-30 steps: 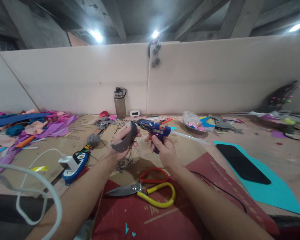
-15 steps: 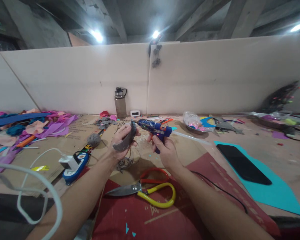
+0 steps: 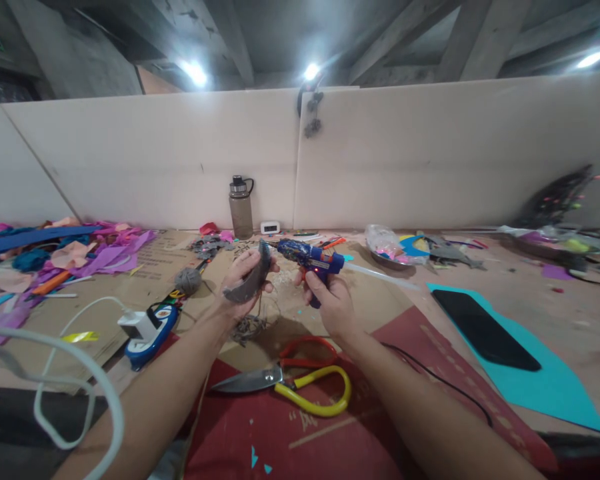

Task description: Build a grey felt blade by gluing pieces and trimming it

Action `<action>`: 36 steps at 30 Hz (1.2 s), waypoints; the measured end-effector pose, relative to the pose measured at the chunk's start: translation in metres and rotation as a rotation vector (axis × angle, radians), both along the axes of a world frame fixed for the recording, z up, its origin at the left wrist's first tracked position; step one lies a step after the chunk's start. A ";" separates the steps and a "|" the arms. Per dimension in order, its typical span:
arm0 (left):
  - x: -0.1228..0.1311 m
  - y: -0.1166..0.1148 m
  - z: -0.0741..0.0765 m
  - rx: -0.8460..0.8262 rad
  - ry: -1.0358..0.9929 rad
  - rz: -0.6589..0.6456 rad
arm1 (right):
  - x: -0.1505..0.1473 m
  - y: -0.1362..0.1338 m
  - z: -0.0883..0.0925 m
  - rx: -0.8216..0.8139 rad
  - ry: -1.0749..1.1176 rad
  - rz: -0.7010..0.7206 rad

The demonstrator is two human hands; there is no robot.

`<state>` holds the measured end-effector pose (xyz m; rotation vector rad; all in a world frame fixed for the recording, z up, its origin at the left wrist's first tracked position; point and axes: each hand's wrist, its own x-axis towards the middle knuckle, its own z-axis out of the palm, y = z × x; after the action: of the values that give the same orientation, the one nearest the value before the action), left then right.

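My left hand (image 3: 243,275) is closed around a curved dark grey strip (image 3: 250,285), which looks like felt or foam with a finely ridged upper end. My right hand (image 3: 329,293) grips a blue glue gun (image 3: 310,257) by its handle. A clear glue stick (image 3: 380,275) juts from the gun's back end. The nozzle points left, at or very near the upper end of the grey strip; whether they touch I cannot tell. Below the hands lie large scissors (image 3: 300,383) with one red and one yellow handle loop. A tangle of grey yarn (image 3: 250,328) sits under my left hand.
A blue power strip (image 3: 153,337) with a white plug stands left of my forearm, beside a looping white cable (image 3: 115,407). Grey yarn ball (image 3: 187,281), bottle (image 3: 241,208) and small white clock (image 3: 270,227) are farther back. A black phone (image 3: 485,327) rests on turquoise sheet (image 3: 555,393) at right.
Both hands stay nearly in place. The grey strip has shifted very slightly left, still close to the glue gun's nozzle.
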<state>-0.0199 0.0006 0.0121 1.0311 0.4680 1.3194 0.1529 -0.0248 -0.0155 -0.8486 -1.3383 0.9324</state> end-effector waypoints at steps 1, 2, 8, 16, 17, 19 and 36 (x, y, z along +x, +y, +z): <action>0.000 0.000 0.000 0.003 0.002 -0.002 | 0.000 0.000 0.000 0.004 0.007 0.004; 0.000 0.000 0.001 0.004 0.004 -0.003 | 0.000 0.000 0.000 0.010 0.017 0.011; 0.002 -0.002 0.000 0.004 0.020 -0.026 | -0.003 -0.002 0.002 -0.016 0.057 0.034; 0.000 0.000 0.001 0.015 0.013 0.034 | -0.001 -0.002 0.002 -0.004 0.073 0.025; 0.000 0.000 0.000 0.020 0.025 0.041 | -0.001 -0.002 0.002 -0.001 0.074 0.018; 0.000 0.000 -0.001 0.026 0.049 0.046 | -0.001 -0.002 0.002 -0.005 0.076 0.018; -0.009 0.022 -0.011 -0.052 0.179 0.380 | 0.010 0.028 -0.008 -0.210 0.022 -0.034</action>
<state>-0.0292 0.0227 0.0009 1.0543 0.8625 1.5448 0.1628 0.0028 -0.0236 -1.0146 -1.2178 1.0653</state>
